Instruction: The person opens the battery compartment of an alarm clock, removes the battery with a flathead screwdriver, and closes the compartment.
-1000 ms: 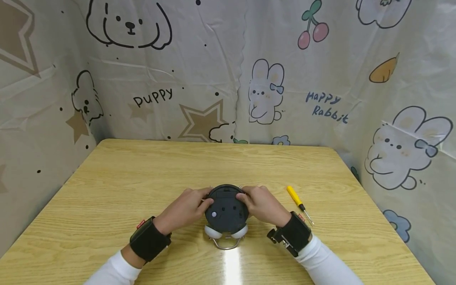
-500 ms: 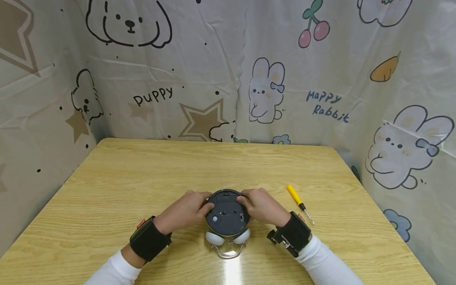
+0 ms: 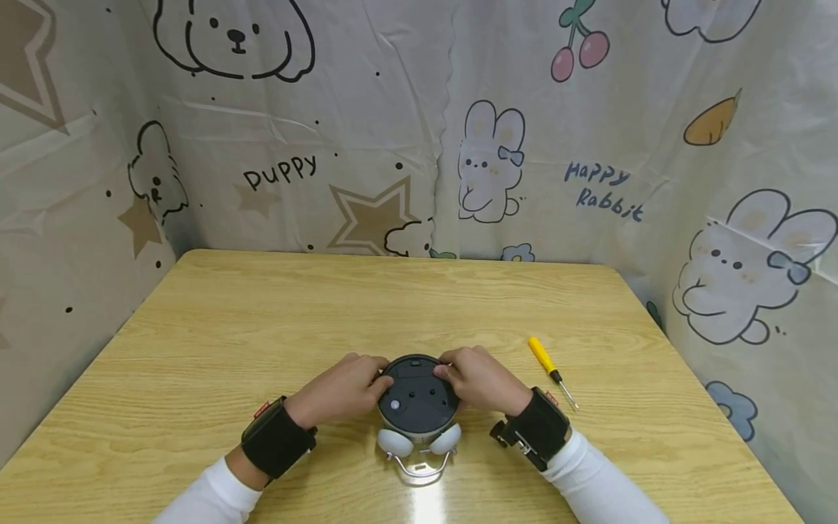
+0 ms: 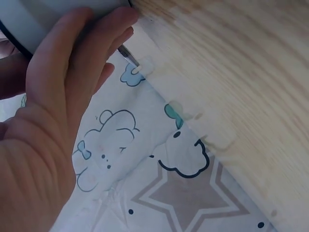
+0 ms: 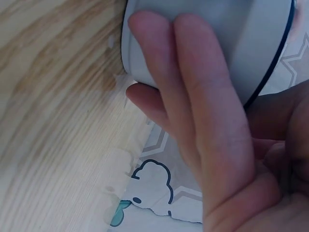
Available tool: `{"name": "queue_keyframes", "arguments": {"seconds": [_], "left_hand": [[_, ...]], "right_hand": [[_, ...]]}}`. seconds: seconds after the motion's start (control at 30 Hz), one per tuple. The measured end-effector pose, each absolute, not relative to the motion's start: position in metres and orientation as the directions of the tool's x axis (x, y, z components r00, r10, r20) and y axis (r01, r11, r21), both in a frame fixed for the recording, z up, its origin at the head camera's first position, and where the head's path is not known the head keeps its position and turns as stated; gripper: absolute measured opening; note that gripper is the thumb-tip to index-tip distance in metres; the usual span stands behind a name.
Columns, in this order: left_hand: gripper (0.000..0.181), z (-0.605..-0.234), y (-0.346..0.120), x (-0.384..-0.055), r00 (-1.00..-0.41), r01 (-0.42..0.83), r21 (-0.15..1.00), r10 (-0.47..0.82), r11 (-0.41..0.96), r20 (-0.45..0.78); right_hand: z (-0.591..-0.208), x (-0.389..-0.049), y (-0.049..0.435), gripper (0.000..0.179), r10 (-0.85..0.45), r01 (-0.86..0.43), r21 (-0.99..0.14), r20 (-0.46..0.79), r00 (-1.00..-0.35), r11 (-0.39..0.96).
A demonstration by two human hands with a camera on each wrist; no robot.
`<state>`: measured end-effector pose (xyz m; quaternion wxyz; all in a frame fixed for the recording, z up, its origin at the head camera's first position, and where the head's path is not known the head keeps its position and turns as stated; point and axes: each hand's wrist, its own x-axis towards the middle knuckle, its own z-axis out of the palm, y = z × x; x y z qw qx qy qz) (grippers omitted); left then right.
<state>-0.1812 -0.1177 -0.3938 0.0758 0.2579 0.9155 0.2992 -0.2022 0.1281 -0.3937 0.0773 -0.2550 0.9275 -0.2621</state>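
A twin-bell alarm clock (image 3: pixel 419 407) shows its black back, with white bells and a wire handle pointing toward the person. My left hand (image 3: pixel 343 389) grips its left edge, thumb on the back. On the opposite edge my right hand (image 3: pixel 486 380) holds it the same way. In the left wrist view, the fingers of the left hand (image 4: pixel 63 82) lie along the pale side of the clock (image 4: pixel 43 17). The right wrist view has the right hand's fingers (image 5: pixel 198 87) against the clock's pale casing (image 5: pixel 246 34).
A yellow-handled screwdriver (image 3: pixel 545 358) lies on the wooden table (image 3: pixel 294 306), right of the right hand. Behind and beside the table hangs a printed cloth (image 3: pixel 366 131) with cartoon animals. A light reflection falls on the table below the clock's handle.
The clock has come slightly toward the person and tilted, so more of the bells and handle shows. Both hands keep their hold on its edges. The screwdriver stays where it lay.
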Motion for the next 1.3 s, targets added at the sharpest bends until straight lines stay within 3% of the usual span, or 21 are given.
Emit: {"name": "queue_keyframes", "arguments": {"seconds": [0.4,0.63,0.8,0.97,1.17,1.3], "left_hand": [[0.021,-0.395,-0.122,-0.189,-0.848,0.401,0.599,0.528,0.693,-0.044],[0.046,-0.392,-0.125,-0.187,-0.867,0.314,0.675,0.492,0.668,-0.083],[0.052,-0.392,-0.123,-0.187,-0.845,0.384,0.671,0.534,0.634,-0.021],[0.070,-0.392,-0.118,-0.184,-0.824,0.462,0.598,0.566,0.655,0.016],[0.104,-0.393,-0.114,-0.179,-0.812,0.451,0.608,0.583,0.654,-0.025],[0.114,-0.396,-0.114,-0.177,-0.809,0.436,0.617,0.586,0.655,-0.051]], "right_hand": [[-0.396,-0.206,0.130,0.023,-0.529,-0.440,-0.513,-0.032,-0.848,0.737],[-0.392,-0.205,0.134,0.024,-0.539,-0.467,-0.496,-0.001,-0.842,0.732],[-0.389,-0.205,0.135,0.025,-0.531,-0.470,-0.481,0.012,-0.847,0.740],[-0.388,-0.204,0.134,0.028,-0.531,-0.505,-0.461,0.084,-0.843,0.729],[-0.390,-0.201,0.130,0.026,-0.529,-0.582,-0.435,0.249,-0.811,0.687],[-0.393,-0.199,0.127,0.019,-0.531,-0.623,-0.410,0.327,-0.782,0.666]]}}
